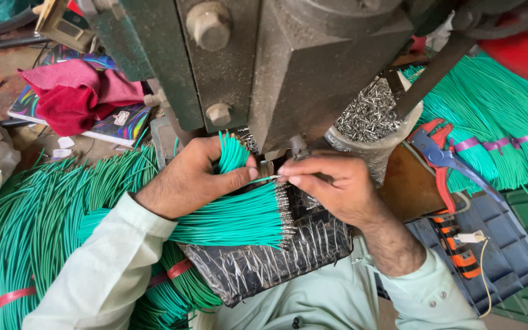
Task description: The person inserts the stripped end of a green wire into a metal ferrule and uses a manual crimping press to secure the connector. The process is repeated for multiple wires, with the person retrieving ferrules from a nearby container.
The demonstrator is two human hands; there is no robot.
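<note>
Green wires (239, 220) lie in a thick bundle under the left hand (194, 177), their metal-tipped ends fanned toward the right over a dark block wrapped in clear tape (276, 256). That hand curls around a smaller tuft of wires that sticks up between its fingers, thumb pressed against them. The right hand (337, 186) pinches a single green wire (270, 179) between thumb and forefinger, holding it level just in front of the grey-green press (300, 67) that fills the far middle and hides whatever lies beneath its head. A tub of small metal terminals (371, 119) stands just right of the press. Further right, red and blue pliers (438, 153) rest near more green wires tied with purple bands (508, 128). At far left, a red cloth (74, 98) lies on a shiny multicoloured book (120, 125). Long loops of green wire (32, 226) crowd the near left side.
</note>
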